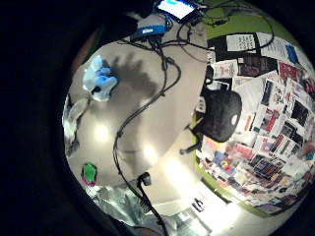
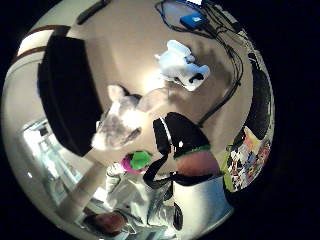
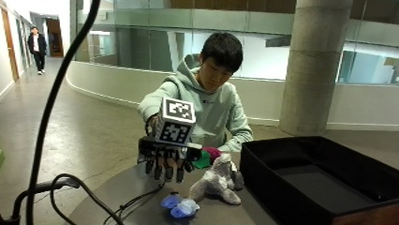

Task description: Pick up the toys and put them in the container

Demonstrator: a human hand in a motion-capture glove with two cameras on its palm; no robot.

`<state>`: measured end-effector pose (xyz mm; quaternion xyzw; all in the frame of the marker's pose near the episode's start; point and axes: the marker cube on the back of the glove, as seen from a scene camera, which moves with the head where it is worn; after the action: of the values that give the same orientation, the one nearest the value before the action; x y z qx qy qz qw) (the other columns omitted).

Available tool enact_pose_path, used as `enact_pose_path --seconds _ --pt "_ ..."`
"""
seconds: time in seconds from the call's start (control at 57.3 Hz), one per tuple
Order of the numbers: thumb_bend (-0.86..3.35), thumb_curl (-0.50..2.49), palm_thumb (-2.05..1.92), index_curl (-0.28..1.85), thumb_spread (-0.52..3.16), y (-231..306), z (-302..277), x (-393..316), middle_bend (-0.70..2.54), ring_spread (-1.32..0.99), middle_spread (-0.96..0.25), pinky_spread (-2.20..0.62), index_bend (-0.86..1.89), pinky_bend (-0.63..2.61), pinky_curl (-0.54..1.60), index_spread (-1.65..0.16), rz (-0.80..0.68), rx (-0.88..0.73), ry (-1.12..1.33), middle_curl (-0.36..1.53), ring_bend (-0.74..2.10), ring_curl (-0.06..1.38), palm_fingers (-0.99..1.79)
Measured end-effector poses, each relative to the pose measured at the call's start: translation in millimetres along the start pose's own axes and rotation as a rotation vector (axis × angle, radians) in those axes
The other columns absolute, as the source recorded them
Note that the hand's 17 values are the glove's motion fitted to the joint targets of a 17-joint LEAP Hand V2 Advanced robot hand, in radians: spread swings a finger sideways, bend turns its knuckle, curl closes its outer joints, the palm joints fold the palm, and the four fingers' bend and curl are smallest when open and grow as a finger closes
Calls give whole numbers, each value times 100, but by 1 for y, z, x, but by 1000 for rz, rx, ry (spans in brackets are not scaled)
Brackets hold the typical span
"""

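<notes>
While right hand (image 3: 167, 161) hovers open: grey plush (image 3: 216, 183), pale-blue toy (image 3: 179, 205).

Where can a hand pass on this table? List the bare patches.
Bare tabletop lies between the cable and the table edge. It is crowded by the container, where the grey plush, blue toy and green toy cluster.
</notes>
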<state>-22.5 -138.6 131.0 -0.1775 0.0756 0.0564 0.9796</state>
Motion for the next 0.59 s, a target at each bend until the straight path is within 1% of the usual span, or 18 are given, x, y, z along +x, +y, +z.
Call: enact_pose_path --seconds 0.157,0.332,0.384,0.437,0.524,0.594 --pt "6 28 11 26 141 -25 33 -5 7 -6 0 -3 15 75 33 -19 -3 -40 24 22 21 22 -25" --pt "4 28 12 33 138 -45 64 -9 5 -5 0 -3 31 68 32 -24 -5 -75 58 17 15 21 -19" --pt "3 29 13 35 137 -50 71 -9 6 -5 0 -3 35 67 32 -25 -17 -56 54 16 15 20 -20" --pt "4 29 16 39 138 -55 76 -11 6 -5 0 -3 46 64 31 -27 -33 -13 39 15 12 19 -16" --pt "9 31 25 45 143 -61 81 -12 13 -8 -2 -3 67 57 30 -29 -67 79 -4 15 13 17 -5" --pt "13 34 34 49 146 -61 80 -13 18 -11 -4 -3 76 53 29 -29 -86 135 -34 17 17 18 5"
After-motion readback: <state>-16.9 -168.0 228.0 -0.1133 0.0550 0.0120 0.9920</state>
